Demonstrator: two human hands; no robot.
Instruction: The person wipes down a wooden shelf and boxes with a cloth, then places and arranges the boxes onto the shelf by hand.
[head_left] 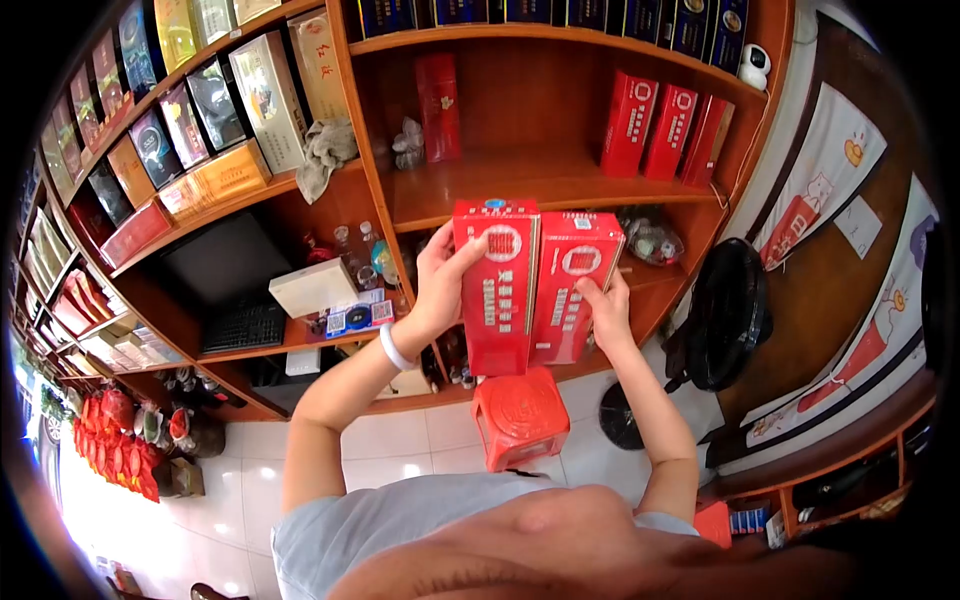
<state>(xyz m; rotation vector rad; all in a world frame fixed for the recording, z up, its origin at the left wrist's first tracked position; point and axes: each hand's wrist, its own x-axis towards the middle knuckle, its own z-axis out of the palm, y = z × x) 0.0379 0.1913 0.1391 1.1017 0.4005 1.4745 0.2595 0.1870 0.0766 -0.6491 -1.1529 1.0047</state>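
My left hand (440, 280) is closed round the left side of a tall red cigarette carton (498, 320), its thumb on the front near the round emblem. Beside it, touching or nearly so, is a second red cigarette carton (562, 325). My right hand (606, 308) grips that one from its right side, thumb on the front. Both cartons are held upright in front of the wooden shelf. The fingers behind them are mostly hidden.
Several red cartons (630, 122) stand at the right of the wooden shelf (540, 180), and one red box (438, 108) stands at its left. A red plastic stool (520, 410) is below the held cartons. A black office chair (728, 315) stands to the right.
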